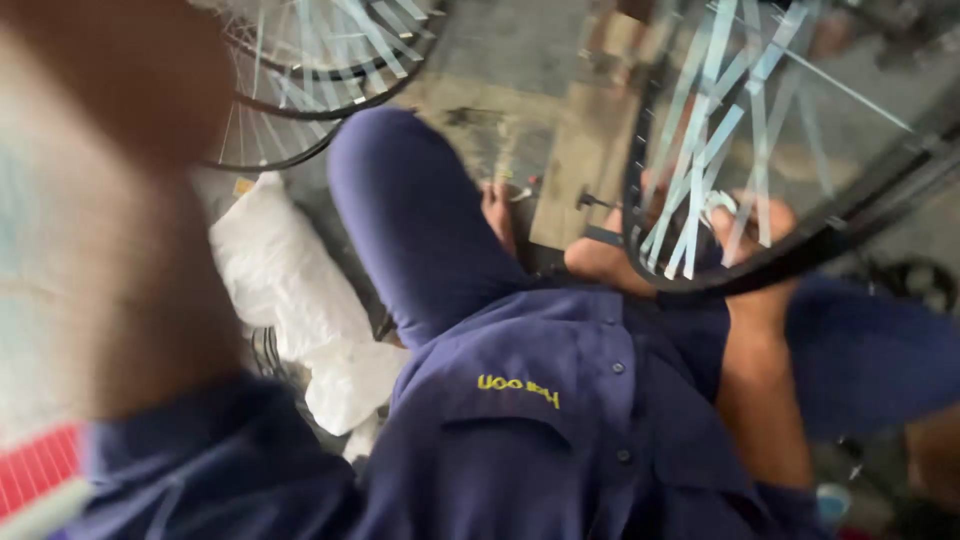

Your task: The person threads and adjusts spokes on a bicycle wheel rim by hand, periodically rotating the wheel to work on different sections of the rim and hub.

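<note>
Curling round the wheel rim (760, 270), the right hand (750, 225) grasps it (left grip unseen).

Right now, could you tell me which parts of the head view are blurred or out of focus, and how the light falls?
In the head view, the left arm fills the near left as a soft, out-of-focus mass; the wheel by the right hand shows streaked, motion-smeared spokes; the blue shirt is sharper. The light is even and dim, with no hard shadows; a mild sheen lies on the spokes.

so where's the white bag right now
In the head view the white bag lies on the floor at left, beside the raised blue-trousered knee, just below the stacked wheels.
</note>
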